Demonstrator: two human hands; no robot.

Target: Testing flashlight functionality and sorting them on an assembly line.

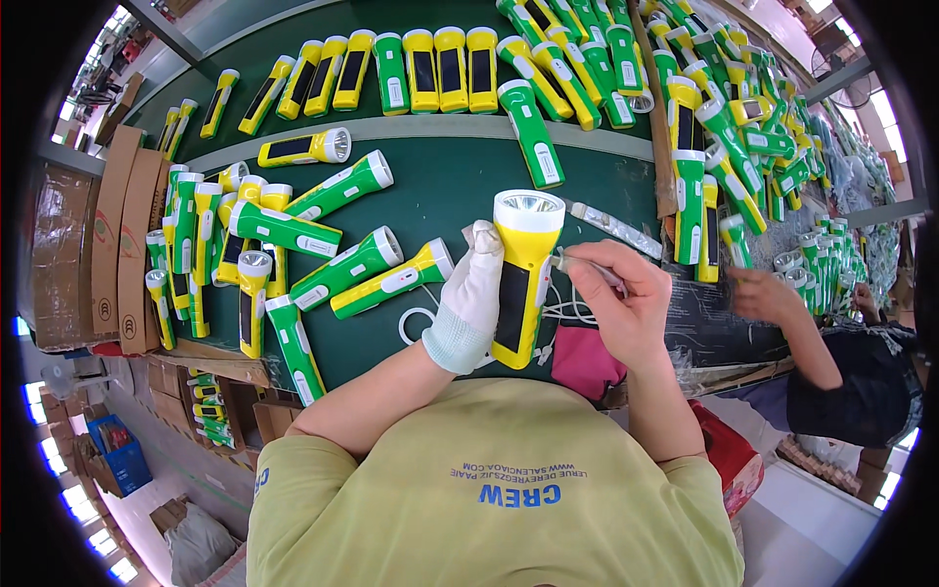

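My left hand (469,298), in a white knit glove, is closed round a yellow flashlight (536,284). It stands lens up, tilted slightly, with a dark solar panel on the side towards me. Close to the flashlight's right side is my bare right hand (626,293). Its thumb and fingers are pinched on something small and pale, mostly hidden, whose kind I cannot make out. White cable (572,311) lies loosely between the hands, over the green table (440,186). Beneath the right hand rests a pink pouch-like thing (587,362).
Green and yellow flashlights lie left of my hands, including a green one (357,269); others line the back ledge. More are heaped on the right (724,127). At right, another person's hand (773,296) reaches towards them. Cardboard (127,225) edges the left side. A clear strip (616,230) lies behind my right hand.
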